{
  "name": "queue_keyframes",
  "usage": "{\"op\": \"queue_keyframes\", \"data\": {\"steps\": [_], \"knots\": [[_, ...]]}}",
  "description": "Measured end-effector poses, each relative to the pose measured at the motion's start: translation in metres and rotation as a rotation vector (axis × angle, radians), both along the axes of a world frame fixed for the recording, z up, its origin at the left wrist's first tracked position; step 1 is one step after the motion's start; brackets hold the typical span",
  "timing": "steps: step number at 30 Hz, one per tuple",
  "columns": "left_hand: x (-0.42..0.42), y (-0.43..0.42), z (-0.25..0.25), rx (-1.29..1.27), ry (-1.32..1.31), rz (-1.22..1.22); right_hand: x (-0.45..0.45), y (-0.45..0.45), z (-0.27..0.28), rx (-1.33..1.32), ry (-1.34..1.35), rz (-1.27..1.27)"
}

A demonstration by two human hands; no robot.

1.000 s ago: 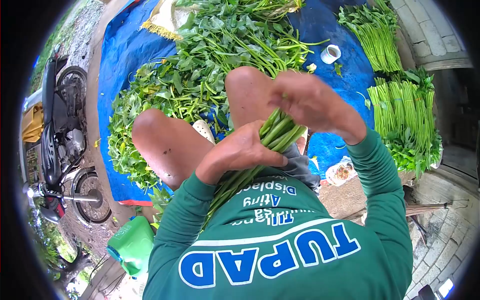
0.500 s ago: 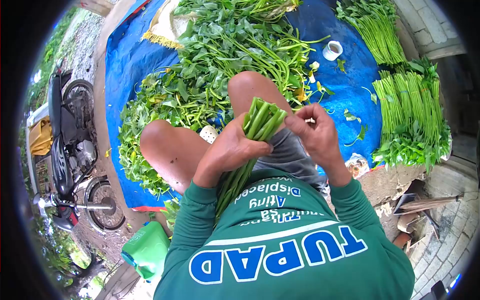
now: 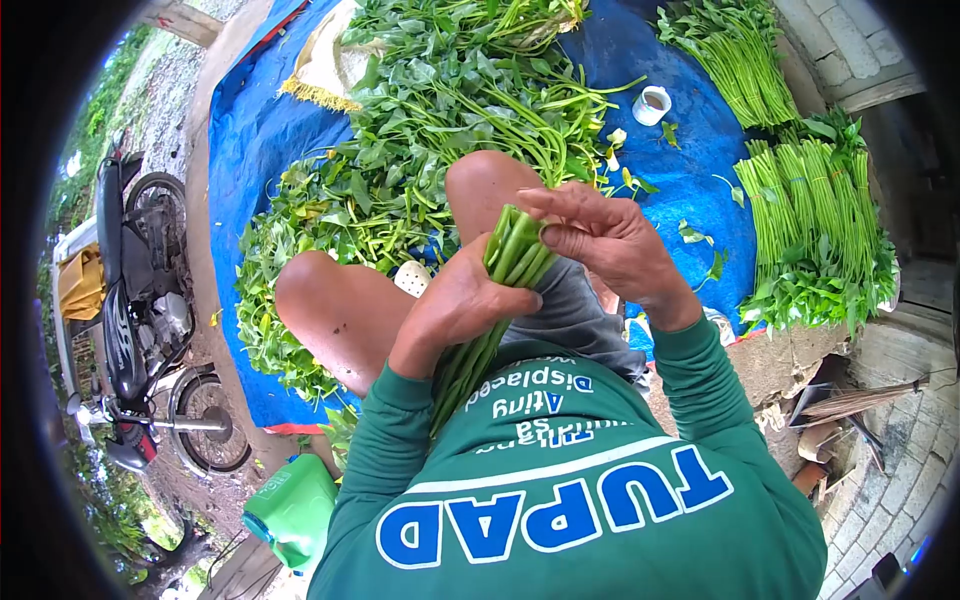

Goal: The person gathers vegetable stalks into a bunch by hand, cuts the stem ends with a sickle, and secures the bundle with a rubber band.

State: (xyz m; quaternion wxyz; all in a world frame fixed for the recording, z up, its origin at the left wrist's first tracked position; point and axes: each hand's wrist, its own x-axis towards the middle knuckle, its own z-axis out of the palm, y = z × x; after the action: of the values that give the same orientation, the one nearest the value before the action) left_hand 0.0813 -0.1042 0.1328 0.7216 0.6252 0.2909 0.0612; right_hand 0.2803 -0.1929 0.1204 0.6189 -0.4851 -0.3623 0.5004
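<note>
My left hand (image 3: pixel 462 300) is wrapped round a bunch of water spinach stems (image 3: pixel 518 250), thumb across the front. The cut ends point up and away from me, and the lower stems run down against my green shirt. At the top of the bunch is my right hand (image 3: pixel 610 240), its fingers stretched out over the cut ends and its thumb beside them. Beyond my knees lies a big loose heap of water spinach (image 3: pixel 440 130), leaves and stems tangled together.
A blue tarp (image 3: pixel 690 185) lies under the greens, with a white cup (image 3: pixel 651 105) on it. Tied bundles (image 3: pixel 815 215) are stacked at the right, and another stack (image 3: pixel 735 75) lies farther back. A green jug (image 3: pixel 292 505) stands at my left, near a parked motorcycle (image 3: pixel 130 300).
My right hand has moved left and up onto the cut ends, and its fingers have straightened out from a pinch. The left hand keeps its hold on the bunch.
</note>
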Motion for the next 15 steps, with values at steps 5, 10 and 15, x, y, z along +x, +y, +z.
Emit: {"op": "queue_keyframes", "data": {"steps": [5, 10, 15], "knots": [[-0.017, 0.006, 0.014, -0.058, 0.056, 0.09, 0.01, -0.02, 0.005, -0.4, 0.014, 0.017], [-0.004, -0.008, -0.001, 0.131, 0.094, 0.028, -0.045, -0.017, -0.002, -0.257, 0.069, 0.116], [-0.01, -0.003, -0.01, 0.855, 0.192, -0.047, -0.067, -0.007, -0.016, -0.154, 0.345, 0.009]]}}
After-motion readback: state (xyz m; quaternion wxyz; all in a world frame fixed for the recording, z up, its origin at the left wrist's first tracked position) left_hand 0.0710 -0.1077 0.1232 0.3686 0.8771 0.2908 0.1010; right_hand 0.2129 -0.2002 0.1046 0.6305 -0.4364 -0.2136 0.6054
